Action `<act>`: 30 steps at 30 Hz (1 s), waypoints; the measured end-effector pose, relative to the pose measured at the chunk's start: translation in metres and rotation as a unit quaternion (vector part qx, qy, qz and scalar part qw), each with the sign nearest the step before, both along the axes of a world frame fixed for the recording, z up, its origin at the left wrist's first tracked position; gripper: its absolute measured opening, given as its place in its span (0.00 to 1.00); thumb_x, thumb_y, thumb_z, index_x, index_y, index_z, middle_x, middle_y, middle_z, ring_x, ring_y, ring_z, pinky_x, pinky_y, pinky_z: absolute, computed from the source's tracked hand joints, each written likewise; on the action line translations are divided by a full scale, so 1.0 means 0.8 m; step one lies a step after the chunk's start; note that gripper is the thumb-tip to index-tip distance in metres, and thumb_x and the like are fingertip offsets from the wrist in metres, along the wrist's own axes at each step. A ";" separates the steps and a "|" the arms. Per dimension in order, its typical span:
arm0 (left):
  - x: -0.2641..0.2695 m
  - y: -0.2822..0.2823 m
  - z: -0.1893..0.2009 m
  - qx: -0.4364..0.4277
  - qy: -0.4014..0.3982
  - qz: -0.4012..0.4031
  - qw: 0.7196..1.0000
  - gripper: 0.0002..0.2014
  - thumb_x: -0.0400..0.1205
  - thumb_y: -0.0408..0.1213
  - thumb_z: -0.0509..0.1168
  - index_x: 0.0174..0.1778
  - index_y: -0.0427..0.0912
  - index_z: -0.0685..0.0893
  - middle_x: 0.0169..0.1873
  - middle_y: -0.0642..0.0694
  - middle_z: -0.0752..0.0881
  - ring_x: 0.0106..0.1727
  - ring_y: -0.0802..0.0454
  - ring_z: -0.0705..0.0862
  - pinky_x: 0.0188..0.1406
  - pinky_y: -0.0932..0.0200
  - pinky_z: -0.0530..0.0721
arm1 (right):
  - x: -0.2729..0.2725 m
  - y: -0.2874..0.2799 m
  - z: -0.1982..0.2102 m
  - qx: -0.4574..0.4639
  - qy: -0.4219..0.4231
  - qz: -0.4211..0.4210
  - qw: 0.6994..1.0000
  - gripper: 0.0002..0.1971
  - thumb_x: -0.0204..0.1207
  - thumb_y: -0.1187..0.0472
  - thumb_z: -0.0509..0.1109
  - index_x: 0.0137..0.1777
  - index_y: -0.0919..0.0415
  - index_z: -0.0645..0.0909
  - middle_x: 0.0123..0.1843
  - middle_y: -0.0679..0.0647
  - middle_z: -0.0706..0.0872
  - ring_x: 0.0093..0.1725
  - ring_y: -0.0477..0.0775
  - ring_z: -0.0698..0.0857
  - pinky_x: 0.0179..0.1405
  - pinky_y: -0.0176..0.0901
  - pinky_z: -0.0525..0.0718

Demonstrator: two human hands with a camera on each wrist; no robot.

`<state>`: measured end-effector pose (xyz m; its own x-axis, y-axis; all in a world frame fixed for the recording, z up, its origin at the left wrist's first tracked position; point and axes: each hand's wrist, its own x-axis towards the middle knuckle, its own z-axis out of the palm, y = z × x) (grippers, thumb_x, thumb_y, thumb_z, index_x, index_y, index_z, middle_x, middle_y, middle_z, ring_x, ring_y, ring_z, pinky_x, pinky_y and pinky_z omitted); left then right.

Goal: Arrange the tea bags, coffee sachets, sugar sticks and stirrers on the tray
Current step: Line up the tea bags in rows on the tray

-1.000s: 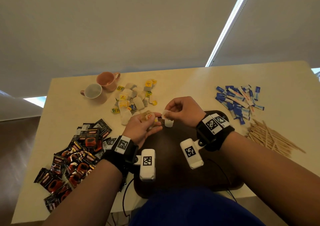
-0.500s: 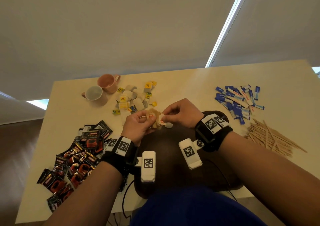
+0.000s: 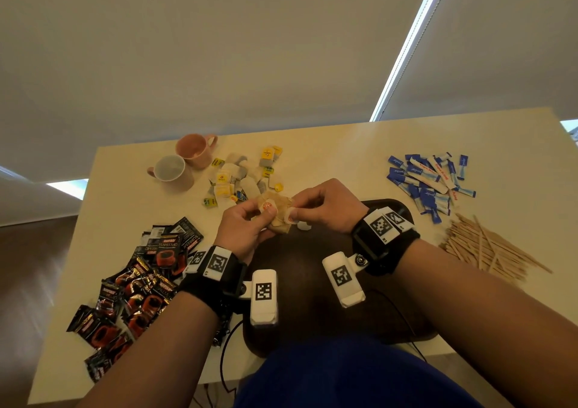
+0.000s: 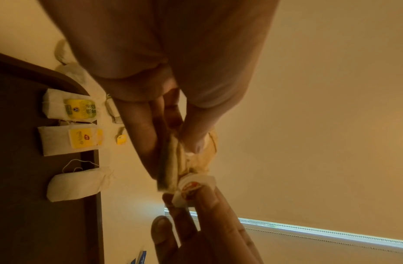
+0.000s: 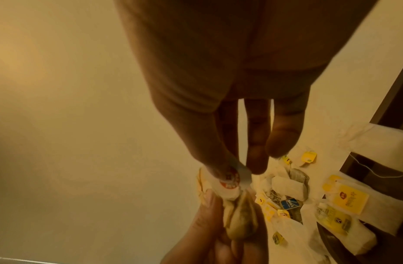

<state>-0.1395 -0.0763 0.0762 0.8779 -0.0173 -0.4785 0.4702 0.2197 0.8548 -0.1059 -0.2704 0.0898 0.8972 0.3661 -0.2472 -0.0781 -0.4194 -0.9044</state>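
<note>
Above the far rim of the dark brown tray [image 3: 312, 270], my left hand [image 3: 266, 216] grips a small stack of brownish tea bags [image 3: 280, 212]. My right hand [image 3: 295, 213] pinches their white paper tag [image 3: 291, 218] with a red logo between thumb and finger. The left wrist view shows the stack [image 4: 184, 157] edge-on and the tag [image 4: 193, 185]. Three tea bags [image 4: 69, 141] lie in a row on the tray [image 4: 19, 178] edge. The right wrist view shows the pinched tag [image 5: 227, 180] and the held bags [image 5: 241, 221].
Loose tea bags [image 3: 244, 179] are heaped behind the hands, near two cups [image 3: 170, 171]. Coffee sachets [image 3: 140, 282] are spread at the left. Blue and white sugar sticks [image 3: 428, 182] and wooden stirrers [image 3: 488, 248] lie at the right. Window blinds rise beyond the table's far edge.
The two hands have come together: my right hand brought the tag against the tea bags in my left. Both hands drifted slightly away from me.
</note>
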 end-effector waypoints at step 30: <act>0.010 0.013 0.004 0.298 -0.230 -0.180 0.909 0.12 0.78 0.33 0.76 0.40 0.59 0.87 0.35 0.70 0.88 0.40 0.66 0.84 0.44 0.63 0.83 | -0.006 -0.012 0.011 -0.018 0.000 0.001 1.000 0.04 0.73 0.58 0.80 0.46 0.57 0.93 0.41 0.52 0.93 0.41 0.50 0.89 0.47 0.45 0.88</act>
<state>-0.1318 -0.0658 0.0794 0.9761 -0.2014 -0.0811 -0.0170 -0.4434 0.8962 -0.1105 -0.2797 0.0988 0.8966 0.3582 -0.2605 -0.0774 -0.4524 -0.8884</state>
